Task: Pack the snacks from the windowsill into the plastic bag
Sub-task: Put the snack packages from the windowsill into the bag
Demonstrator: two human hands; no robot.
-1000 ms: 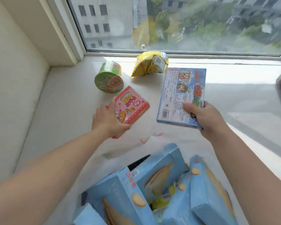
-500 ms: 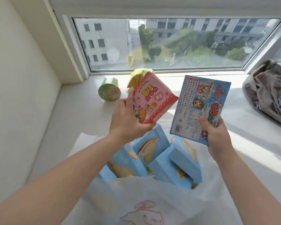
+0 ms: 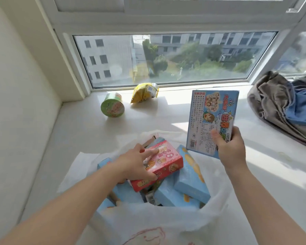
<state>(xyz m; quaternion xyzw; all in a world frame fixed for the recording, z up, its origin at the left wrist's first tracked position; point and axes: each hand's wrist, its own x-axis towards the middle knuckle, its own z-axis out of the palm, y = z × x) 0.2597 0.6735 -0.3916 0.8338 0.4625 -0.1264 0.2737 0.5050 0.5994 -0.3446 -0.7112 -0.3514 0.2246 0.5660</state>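
1. Left hand [image 3: 137, 164]: fingers and thumb grasp the pink box [image 3: 159, 165], which lies on top of the blue boxes [image 3: 191, 179] inside the bag [image 3: 166, 221]. The box is tilted, one corner raised, and does not appear fully seated.
2. Right hand [image 3: 231, 151]: thumb and fingers pinch the lower edge of the flat box [image 3: 212, 119], held upright above the far right rim of the bag, not yet inside.
3. Remaining on the sill [image 3: 77, 131]: the cup [image 3: 112, 107] on its side and the yellow pouch [image 3: 145, 92], both near the window and well apart from the bag.
4. Risk, pink box: if released on the uneven stack, it may slide off toward the near side. Cause: sloped blue boxes beneath it.
5. Risk, flat box: the grip is low and narrow, so the tall panel may pivot or slip out. Cause: pinch at one edge only.
6. Risk, bag mouth: the thin film is slack, and neither hand holds the rim. It may fold inward and block the flat box, or the box may drop outside the rim onto the sill.
7. Risk, overfill: the bag looks nearly full. Forcing more boxes in may crush cartons or tear the film at box corners.
8. Risk, cup: lying on its side, it is likely to roll if nudged during the reach.
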